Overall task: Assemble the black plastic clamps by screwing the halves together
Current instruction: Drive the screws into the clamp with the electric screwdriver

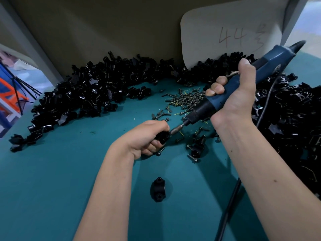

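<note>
My left hand [147, 136] grips a black plastic clamp [163, 137] low over the teal table, fingers curled round it so most of it is hidden. My right hand [232, 94] holds a blue electric screwdriver [231, 90] slanting down to the left. Its metal bit [177, 128] meets the clamp's right side. A loose pile of dark screws [184, 99] lies just behind the hands. One black clamp half [158, 189] lies alone on the table near me.
Large heaps of black clamp parts curve along the back left [90, 94] and fill the right side [291, 122]. Another clamp with screws [198, 148] sits right of my left hand. The screwdriver's black cable [229, 209] runs toward me. A grey card [231, 32] leans on the back wall.
</note>
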A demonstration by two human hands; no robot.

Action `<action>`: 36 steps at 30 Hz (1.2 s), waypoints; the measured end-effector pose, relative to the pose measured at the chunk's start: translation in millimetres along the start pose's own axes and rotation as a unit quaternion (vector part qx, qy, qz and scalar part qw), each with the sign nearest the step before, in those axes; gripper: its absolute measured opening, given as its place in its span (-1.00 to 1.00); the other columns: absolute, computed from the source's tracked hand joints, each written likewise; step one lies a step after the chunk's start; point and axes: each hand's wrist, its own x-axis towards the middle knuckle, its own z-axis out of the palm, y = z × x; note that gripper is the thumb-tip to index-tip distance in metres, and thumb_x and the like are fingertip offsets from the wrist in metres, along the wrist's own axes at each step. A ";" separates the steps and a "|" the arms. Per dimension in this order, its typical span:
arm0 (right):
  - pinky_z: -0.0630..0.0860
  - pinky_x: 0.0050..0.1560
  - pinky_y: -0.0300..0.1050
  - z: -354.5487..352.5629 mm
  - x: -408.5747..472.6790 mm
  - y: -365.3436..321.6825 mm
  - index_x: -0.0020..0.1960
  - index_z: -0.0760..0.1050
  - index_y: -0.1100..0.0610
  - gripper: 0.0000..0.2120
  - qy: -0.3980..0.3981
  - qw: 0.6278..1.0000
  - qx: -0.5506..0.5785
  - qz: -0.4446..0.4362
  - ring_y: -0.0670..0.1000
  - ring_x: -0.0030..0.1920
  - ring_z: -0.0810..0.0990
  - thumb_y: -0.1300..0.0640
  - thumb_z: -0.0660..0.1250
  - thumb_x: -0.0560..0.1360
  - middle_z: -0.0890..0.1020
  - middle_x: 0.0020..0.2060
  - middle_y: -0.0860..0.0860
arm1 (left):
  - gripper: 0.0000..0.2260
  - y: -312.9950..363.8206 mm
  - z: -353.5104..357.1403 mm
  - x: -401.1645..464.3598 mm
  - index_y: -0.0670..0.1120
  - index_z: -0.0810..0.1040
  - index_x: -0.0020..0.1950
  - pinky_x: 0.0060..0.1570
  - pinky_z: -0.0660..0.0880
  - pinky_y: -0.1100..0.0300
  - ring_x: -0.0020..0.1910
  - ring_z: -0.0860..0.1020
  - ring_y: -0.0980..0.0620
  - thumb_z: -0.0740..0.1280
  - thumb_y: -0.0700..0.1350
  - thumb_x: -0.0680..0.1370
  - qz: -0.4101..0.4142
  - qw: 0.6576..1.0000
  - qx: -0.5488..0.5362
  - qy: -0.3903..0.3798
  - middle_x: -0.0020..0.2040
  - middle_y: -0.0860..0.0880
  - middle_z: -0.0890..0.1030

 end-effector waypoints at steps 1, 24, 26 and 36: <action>0.39 -0.44 -0.17 -1.6 1.1 0.2 0.20 0.29 0.08 -0.63 0.007 1.000 0.000 0.002 -0.05 -0.47 0.36 -0.02 0.41 0.58 0.45 -0.36 0.00 | -0.85 0.8 1.9 0.5 0.05 0.35 -0.30 -0.52 0.03 0.39 -0.54 0.10 0.11 0.28 0.04 0.38 -0.002 1.000 0.008 0.008 -0.45 0.02 0.27; 0.35 -0.38 -0.18 -9.7 5.4 -15.1 -0.16 0.39 0.04 -0.75 -0.126 0.992 0.011 -0.014 -0.06 -0.45 0.36 -0.06 0.28 0.62 0.44 -0.35 -0.01 | -0.84 -2.3 2.6 -5.8 0.11 0.43 -0.12 -0.56 0.06 0.39 -0.53 0.10 0.12 0.21 -0.07 0.65 0.075 0.996 -0.012 -0.040 -0.44 0.07 0.25; 0.36 -0.39 -0.19 -7.6 4.7 -22.2 -0.14 0.40 0.04 -0.76 -0.151 0.988 -0.004 -0.038 -0.07 -0.44 0.37 -0.07 0.27 0.62 0.45 -0.34 -0.02 | -0.84 -3.3 -4.2 -7.7 0.11 0.46 -0.10 -0.59 0.05 0.41 -0.54 0.10 0.15 0.21 -0.06 0.67 0.067 0.994 -0.075 -0.046 -0.42 0.04 0.26; 0.41 -0.37 -0.15 3.8 3.8 -28.9 0.19 0.28 0.12 -0.61 -0.004 0.997 0.019 -0.069 -0.04 -0.43 0.37 -0.07 0.39 0.59 0.44 -0.33 0.00 | -0.67 -10.6 -8.1 -11.6 0.01 0.57 0.31 -0.29 0.47 0.23 -0.32 0.44 0.04 0.40 0.01 0.55 0.138 0.981 -0.128 -0.053 -0.21 -0.06 0.50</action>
